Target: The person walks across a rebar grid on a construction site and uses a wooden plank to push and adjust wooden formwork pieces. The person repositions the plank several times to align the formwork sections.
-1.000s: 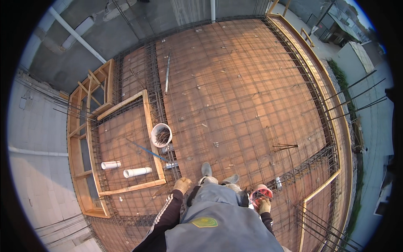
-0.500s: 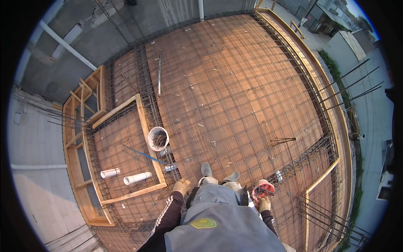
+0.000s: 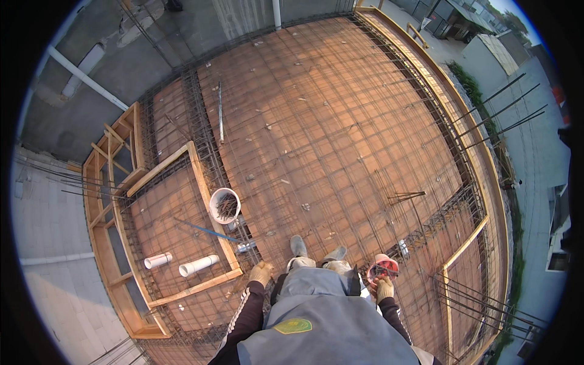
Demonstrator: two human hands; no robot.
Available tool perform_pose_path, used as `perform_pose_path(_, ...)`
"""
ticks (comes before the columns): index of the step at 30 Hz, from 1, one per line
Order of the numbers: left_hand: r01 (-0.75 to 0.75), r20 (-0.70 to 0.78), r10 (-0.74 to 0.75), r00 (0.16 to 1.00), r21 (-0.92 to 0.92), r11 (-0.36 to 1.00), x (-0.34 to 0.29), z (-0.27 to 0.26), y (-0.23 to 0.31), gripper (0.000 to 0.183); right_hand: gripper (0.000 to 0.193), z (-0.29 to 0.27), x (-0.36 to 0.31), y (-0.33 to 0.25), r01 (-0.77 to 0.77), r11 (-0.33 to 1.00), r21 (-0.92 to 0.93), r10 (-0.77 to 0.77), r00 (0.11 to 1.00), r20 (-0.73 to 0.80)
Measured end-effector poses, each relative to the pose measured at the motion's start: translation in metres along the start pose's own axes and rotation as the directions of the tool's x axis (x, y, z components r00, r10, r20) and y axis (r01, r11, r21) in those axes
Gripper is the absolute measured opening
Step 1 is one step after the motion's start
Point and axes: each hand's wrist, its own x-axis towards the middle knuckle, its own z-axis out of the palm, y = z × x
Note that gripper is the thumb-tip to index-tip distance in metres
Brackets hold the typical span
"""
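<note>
head cam's the only view here, so going off that. the thing to look at is the red pail (image 3: 392, 263), and the right hand (image 3: 384, 288) is basically on it. pail sits just ahead of those gloved fingers, mouth up toward the camera, with some reddish stuff inside that's too small for me to make out. it's round, so no real long axis to line up with. right fingers look clenched on the near side of the pail, though whether that's rim or handle i can't tell.

left hand (image 3: 261, 273) is well apart, off to the left of the pail across the apron (image 3: 316, 316). those fingers look curled, but the glove hides whether anything's in there, so can't call it. right one's clearly the nearer hand.

rest of it: boots (image 3: 298, 246) are left of the pail and a bit ahead, the white bucket (image 3: 214, 205) is further left and further ahead, two white pipes (image 3: 199, 266) lie way out left of the pail, and steel mesh (image 3: 340, 182) spreads out ahead of it.
</note>
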Motion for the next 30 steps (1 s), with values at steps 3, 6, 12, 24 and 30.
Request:
perform_pose_path(3,-0.025,-0.014,0.026,1.000,0.067,0.997,-0.001,-0.003,0.000,0.020,0.015,-0.004,0.003,0.003,-0.028,0.998,0.052,0.023,0.995,0.094)
perform_pose_path(6,0.005,-0.030,-0.004,1.000,0.042,0.999,-0.003,-0.003,0.003,0.020,0.016,-0.005,0.003,0.009,-0.003,0.999,0.048,-0.002,0.994,0.112)
perform_pose_path(12,0.021,-0.024,-0.020,0.999,0.045,0.999,0.003,-0.006,0.003,0.021,0.022,0.002,0.002,0.019,0.018,0.997,-0.072,-0.019,1.000,-0.012)
perform_pose_path(24,-0.009,0.026,0.008,1.000,0.050,0.999,0.019,-0.022,0.012,0.022,0.026,0.011,-0.002,0.028,0.036,0.990,-0.139,-0.046,0.996,-0.073)
perform_pose_path(30,-0.047,0.074,0.041,0.996,0.088,0.995,0.031,-0.023,0.001,0.021,0.020,0.006,-0.002,0.030,0.071,0.956,-0.286,-0.098,0.992,-0.082)
